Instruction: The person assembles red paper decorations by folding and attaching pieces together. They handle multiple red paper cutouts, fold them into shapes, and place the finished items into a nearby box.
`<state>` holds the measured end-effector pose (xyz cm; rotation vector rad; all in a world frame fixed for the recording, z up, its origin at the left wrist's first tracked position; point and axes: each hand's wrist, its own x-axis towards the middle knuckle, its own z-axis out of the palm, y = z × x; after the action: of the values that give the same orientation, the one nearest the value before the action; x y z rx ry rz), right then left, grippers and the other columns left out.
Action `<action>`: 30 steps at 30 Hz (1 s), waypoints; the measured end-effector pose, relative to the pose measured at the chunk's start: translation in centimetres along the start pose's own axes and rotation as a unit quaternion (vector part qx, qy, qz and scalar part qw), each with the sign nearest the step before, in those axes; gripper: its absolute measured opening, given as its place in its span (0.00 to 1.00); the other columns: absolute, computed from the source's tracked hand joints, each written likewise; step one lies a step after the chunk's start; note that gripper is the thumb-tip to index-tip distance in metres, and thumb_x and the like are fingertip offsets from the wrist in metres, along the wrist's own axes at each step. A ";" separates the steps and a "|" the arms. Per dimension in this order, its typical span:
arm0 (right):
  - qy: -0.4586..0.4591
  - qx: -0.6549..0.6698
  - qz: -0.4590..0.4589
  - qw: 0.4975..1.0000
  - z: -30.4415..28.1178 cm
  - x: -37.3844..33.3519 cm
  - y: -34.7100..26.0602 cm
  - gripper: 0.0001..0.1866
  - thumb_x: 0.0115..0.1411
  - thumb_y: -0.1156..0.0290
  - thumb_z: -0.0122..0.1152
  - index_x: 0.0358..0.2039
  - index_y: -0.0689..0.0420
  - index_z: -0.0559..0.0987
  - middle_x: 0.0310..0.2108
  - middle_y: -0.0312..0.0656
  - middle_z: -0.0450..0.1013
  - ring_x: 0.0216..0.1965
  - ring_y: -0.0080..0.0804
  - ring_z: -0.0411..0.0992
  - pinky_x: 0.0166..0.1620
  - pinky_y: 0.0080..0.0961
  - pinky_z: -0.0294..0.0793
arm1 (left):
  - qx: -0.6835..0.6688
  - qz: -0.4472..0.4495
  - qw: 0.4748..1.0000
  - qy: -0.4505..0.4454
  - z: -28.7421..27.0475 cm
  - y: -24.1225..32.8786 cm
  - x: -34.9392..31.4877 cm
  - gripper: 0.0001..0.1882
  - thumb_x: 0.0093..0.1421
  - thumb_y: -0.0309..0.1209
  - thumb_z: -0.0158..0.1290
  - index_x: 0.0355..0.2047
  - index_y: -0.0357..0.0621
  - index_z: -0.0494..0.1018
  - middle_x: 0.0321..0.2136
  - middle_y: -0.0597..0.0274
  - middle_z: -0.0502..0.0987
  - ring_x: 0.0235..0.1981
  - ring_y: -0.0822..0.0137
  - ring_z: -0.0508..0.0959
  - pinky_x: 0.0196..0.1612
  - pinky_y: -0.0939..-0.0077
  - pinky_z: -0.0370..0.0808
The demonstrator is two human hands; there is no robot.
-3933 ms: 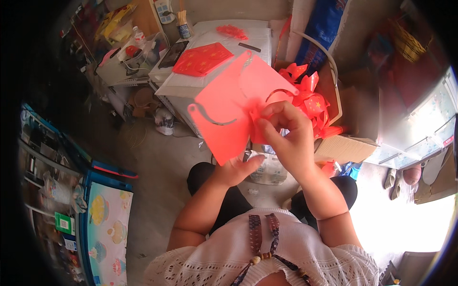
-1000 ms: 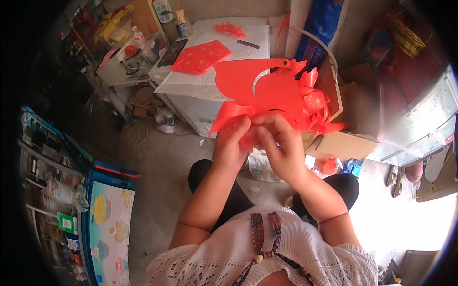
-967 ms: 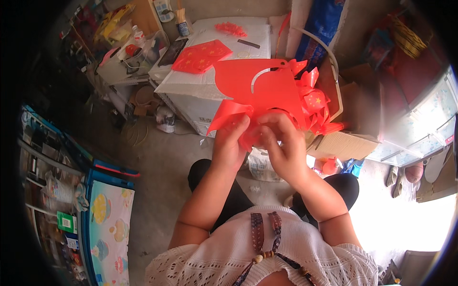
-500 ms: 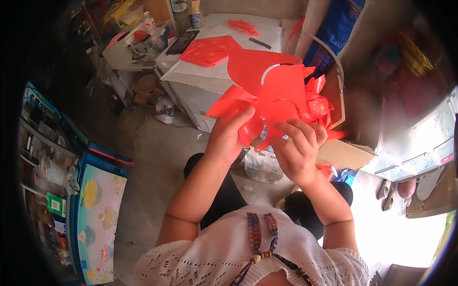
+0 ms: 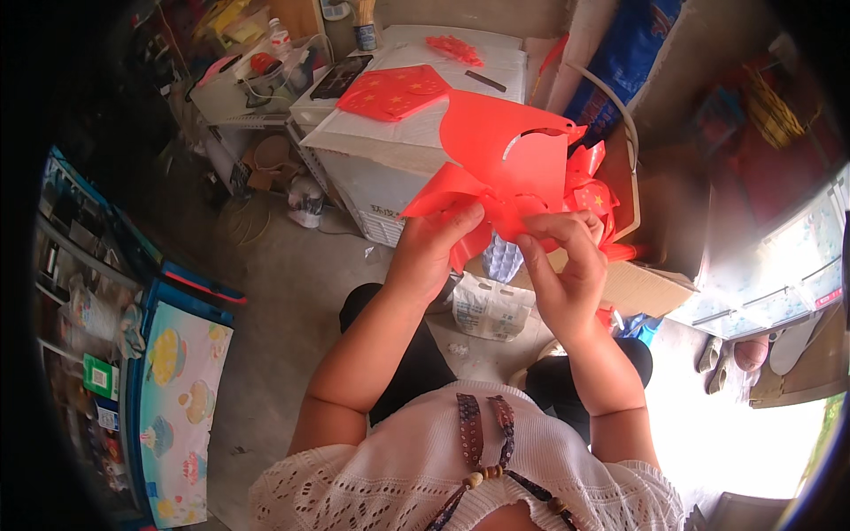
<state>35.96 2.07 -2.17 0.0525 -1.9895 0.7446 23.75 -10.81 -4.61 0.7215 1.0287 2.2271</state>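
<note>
A thin, glossy red pinwheel sheet point(image 5: 505, 133) with curved slits is held up in front of me, its flaps partly bent inward. My left hand point(image 5: 429, 252) pinches it at the lower left, thumb lying over a folded flap near the middle. At the lower right edge, my right hand point(image 5: 571, 270) grips another flap between thumb and fingers. Behind it on the white-topped table lies a stack of red sheets with yellow stars point(image 5: 390, 93). Shaped red pinwheels point(image 5: 591, 190) with stars are heaped just right of the held sheet.
The white-topped table point(image 5: 412, 49) carries small red pieces point(image 5: 454, 50), a dark flat strip point(image 5: 485, 81), a phone-like dark slab point(image 5: 342, 78) and a cup of sticks point(image 5: 365, 31). A cardboard box point(image 5: 651, 288) stands at right. A white plastic bag point(image 5: 491, 310) sits between my knees.
The sheet has shifted slightly right and its lower flaps have been bent further inward. My right hand's fingers have curled from spread into a pinch at the lower edge.
</note>
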 end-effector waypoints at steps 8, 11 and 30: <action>-0.048 0.003 0.042 0.998 -0.1 0.3 -0.4 0.08 0.52 0.81 0.65 0.34 0.59 0.82 0.28 0.35 0.77 0.30 0.27 0.71 0.45 0.27 0.60 | -0.009 -0.008 1.000 -0.019 -0.5 -0.4 -0.2 0.30 0.61 0.37 0.62 0.58 0.37 0.67 0.54 0.59 0.73 0.56 0.68 0.72 0.59 0.71 0.68; -0.058 0.052 0.121 0.990 -0.1 0.1 -0.7 0.09 0.56 0.81 0.65 0.38 0.63 0.82 0.34 0.39 0.79 0.35 0.26 0.72 0.44 0.22 0.67 | -0.072 0.031 0.984 -0.159 -1.4 -0.7 -0.1 0.41 0.59 0.49 0.61 0.64 0.37 0.60 0.62 0.55 0.65 0.64 0.61 0.64 0.65 0.59 0.60; -0.014 0.055 0.105 0.993 2.3 -0.3 -1.7 0.08 0.58 0.78 0.61 0.40 0.60 0.81 0.25 0.42 0.77 0.27 0.34 0.72 0.42 0.27 0.61 | -0.081 0.046 0.996 0.012 1.4 -2.2 -0.8 0.19 0.64 0.27 0.56 0.54 0.41 0.69 0.50 0.62 0.75 0.52 0.70 0.74 0.55 0.72 0.72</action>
<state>34.89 -0.55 -2.33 -0.0831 -1.9997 0.9948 25.81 -9.47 -5.83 0.6836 0.8303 2.3718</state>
